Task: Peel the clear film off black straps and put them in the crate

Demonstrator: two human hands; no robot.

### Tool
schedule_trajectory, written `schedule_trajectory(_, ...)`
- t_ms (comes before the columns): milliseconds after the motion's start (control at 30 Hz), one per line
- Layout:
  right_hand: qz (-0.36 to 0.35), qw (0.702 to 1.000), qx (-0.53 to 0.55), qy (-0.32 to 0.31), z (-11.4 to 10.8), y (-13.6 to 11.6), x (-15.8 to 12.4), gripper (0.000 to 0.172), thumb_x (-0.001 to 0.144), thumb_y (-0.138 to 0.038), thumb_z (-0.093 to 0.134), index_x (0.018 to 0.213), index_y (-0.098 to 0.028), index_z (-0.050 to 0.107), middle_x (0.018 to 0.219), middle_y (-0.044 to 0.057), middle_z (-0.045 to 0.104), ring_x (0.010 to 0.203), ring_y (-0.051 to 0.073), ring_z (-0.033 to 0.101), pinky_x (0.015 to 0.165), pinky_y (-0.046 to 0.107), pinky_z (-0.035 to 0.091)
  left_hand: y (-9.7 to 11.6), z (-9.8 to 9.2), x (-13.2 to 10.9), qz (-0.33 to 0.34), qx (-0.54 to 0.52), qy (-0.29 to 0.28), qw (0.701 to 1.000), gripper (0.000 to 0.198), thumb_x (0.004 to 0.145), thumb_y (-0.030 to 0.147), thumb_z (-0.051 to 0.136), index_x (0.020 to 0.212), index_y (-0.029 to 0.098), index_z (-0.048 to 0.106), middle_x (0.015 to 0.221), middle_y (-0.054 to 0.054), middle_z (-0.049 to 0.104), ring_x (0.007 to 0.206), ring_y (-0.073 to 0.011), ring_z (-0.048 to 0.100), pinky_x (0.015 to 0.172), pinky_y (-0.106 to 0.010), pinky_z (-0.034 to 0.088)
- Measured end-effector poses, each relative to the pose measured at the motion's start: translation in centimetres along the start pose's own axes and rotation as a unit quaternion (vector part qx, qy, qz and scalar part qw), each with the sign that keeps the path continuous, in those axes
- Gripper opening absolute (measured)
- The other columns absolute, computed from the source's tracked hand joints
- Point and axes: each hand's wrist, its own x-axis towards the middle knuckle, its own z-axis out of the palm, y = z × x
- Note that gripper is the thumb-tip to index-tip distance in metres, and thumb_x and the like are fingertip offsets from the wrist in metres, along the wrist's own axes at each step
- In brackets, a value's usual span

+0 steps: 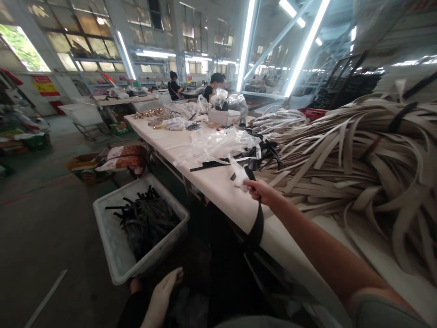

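Observation:
My right hand (260, 191) is closed around a black strap (257, 228) above the table's near edge. The strap's upper end sticks out above the fist, and its long part droops over the edge. A crumpled translucent plastic piece (237, 171) touches the fingertips; whether it is gripped too is unclear. Low in the view, my left hand (169, 282) hangs in dim light beside a white plastic bin (102, 228). Its fingers look loosely stretched, with nothing visible in them. Inside the bin lies a tangled heap of black straps (146, 223).
A large pile of grey-beige straps (341, 155) covers the table's right side. Clear plastic bags (218, 143), black strips and a white box (223, 117) lie farther along the white table (211, 184). Two people (175, 86) sit beyond. A filled sack (123, 159) stands behind the bin.

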Motion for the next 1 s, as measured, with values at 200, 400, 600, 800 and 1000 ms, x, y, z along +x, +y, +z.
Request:
schedule_trajectory(200, -0.019, 0.999, 0.018, -0.040, 2.0, 5.6, -7.6, 0.027, 0.071, -0.038, 0.070, 0.074, -0.015, 0.055, 0.051, -0.008, 0.044, 0.035, 0.001, 0.023, 0.034, 0.018, 0.014, 9.5, 9.2, -0.5, 0.052, -0.099, -0.220, 0.969, 0.072, 0.078, 0.070, 0.053, 0.122, 0.014, 0.064, 0.121, -0.016, 0.067, 0.109, -0.0273, 0.064, 0.100, -0.041, 0.044)
schedule_trajectory(400, -0.064, 0.997, -0.042, -0.015, 1.9, 9.0, -9.3, 0.043, 0.071, -0.055, 0.065, 0.058, -0.018, 0.048, 0.044, -0.006, 0.040, 0.034, 0.004, 0.025, 0.035, 0.022, 0.014, 15.7, 17.1, 0.8, 0.002, -0.135, -0.339, 0.931, 0.068, 0.074, 0.070, 0.060, 0.111, 0.014, 0.067, 0.108, -0.013, 0.070, 0.092, -0.0221, 0.067, 0.077, -0.030, 0.047)
schedule_trajectory(600, -0.125, 0.978, -0.161, 0.044, 0.2, 8.8, -8.5, 0.048, 0.074, -0.060, 0.058, 0.050, -0.019, 0.052, 0.038, -0.002, 0.039, 0.034, 0.008, 0.032, 0.036, 0.024, 0.021, 17.8, 20.4, 1.8, 0.029, -0.197, -0.288, 0.937, 0.051, 0.061, 0.052, 0.080, 0.090, 0.011, 0.071, 0.076, -0.007, 0.069, 0.066, -0.0159, 0.062, 0.072, -0.030, 0.047)
schedule_trajectory(800, -0.145, 0.969, -0.178, 0.092, -1.3, 7.3, -9.2, 0.039, 0.077, -0.050, 0.057, 0.060, -0.015, 0.064, 0.043, 0.001, 0.050, 0.037, 0.009, 0.036, 0.039, 0.024, 0.028, 19.3, 20.8, 2.2, 0.088, -0.198, -0.248, 0.944, 0.046, 0.056, 0.047, 0.086, 0.079, 0.008, 0.074, 0.073, -0.009, 0.070, 0.067, -0.0161, 0.064, 0.077, -0.031, 0.048)
schedule_trajectory(1000, -0.172, 0.959, 0.063, 0.215, -4.2, 5.8, -8.4, 0.047, 0.067, -0.050, 0.068, 0.095, -0.012, 0.064, 0.048, -0.003, 0.053, 0.034, 0.006, 0.028, 0.034, 0.022, 0.017, 18.9, 17.4, 2.3, 0.040, -0.224, -0.254, 0.940, 0.043, 0.059, 0.042, 0.087, 0.078, 0.007, 0.071, 0.075, -0.010, 0.072, 0.066, -0.0170, 0.067, 0.071, -0.030, 0.053)
